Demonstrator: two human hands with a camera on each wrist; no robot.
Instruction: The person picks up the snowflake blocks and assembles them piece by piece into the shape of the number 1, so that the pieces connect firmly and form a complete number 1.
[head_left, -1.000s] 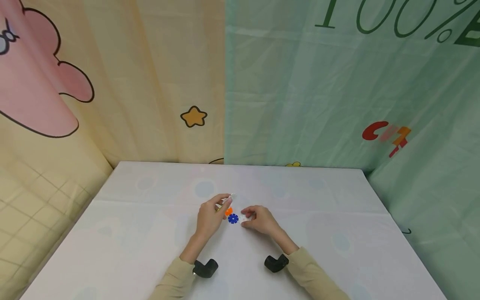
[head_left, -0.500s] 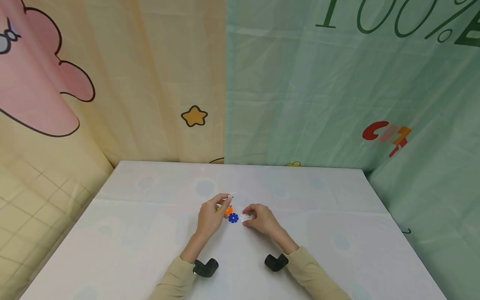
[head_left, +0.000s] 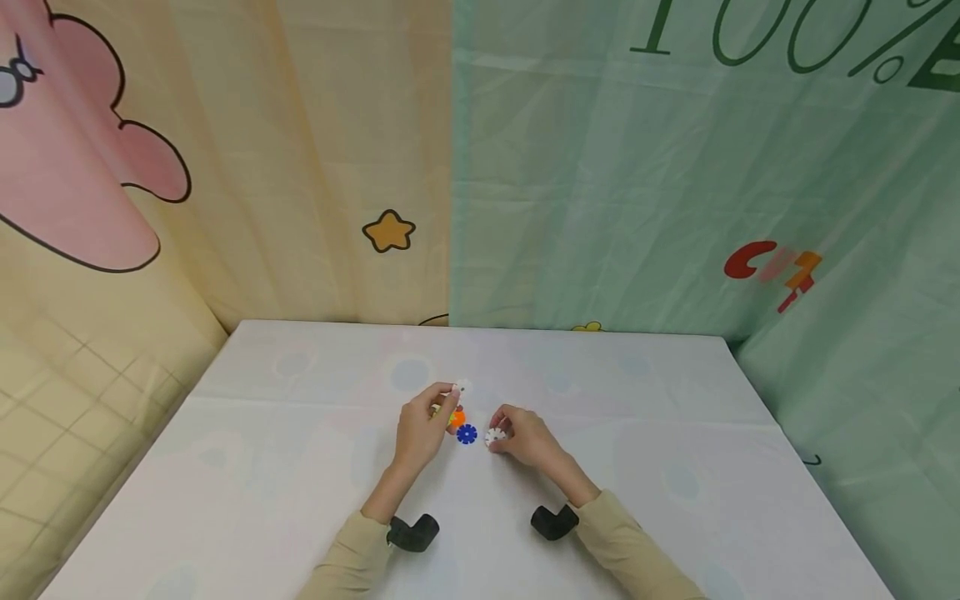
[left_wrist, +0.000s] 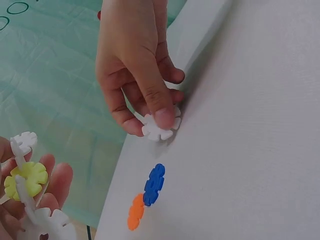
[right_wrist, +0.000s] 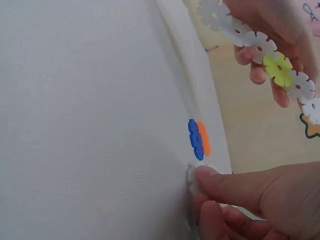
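Note:
In the head view my left hand [head_left: 423, 422] holds a chain of joined snowflake discs. The right wrist view shows the chain as several white discs [right_wrist: 260, 48] with one yellow disc [right_wrist: 277, 69] among them, held off the table. My right hand [head_left: 527, 437] pinches a loose white snowflake disc [left_wrist: 159, 129] between thumb and fingers, close to the tabletop. Between the hands a blue snowflake disc [head_left: 467, 434] lies on the table, next to an orange disc [head_left: 458, 417]. In the head view, the left fingers hide part of the chain.
A white cloth with faint spots covers the table [head_left: 300, 483]. Behind it hang a cream curtain [head_left: 315, 167] and a green curtain [head_left: 585, 183]. A black wrist camera mount [head_left: 413, 533] sits at the left wrist, and another black mount [head_left: 554, 522] at the right.
My right hand has shifted slightly right and away from the blue disc, with its white disc now turned more face-on. The left hand and chain have barely moved.

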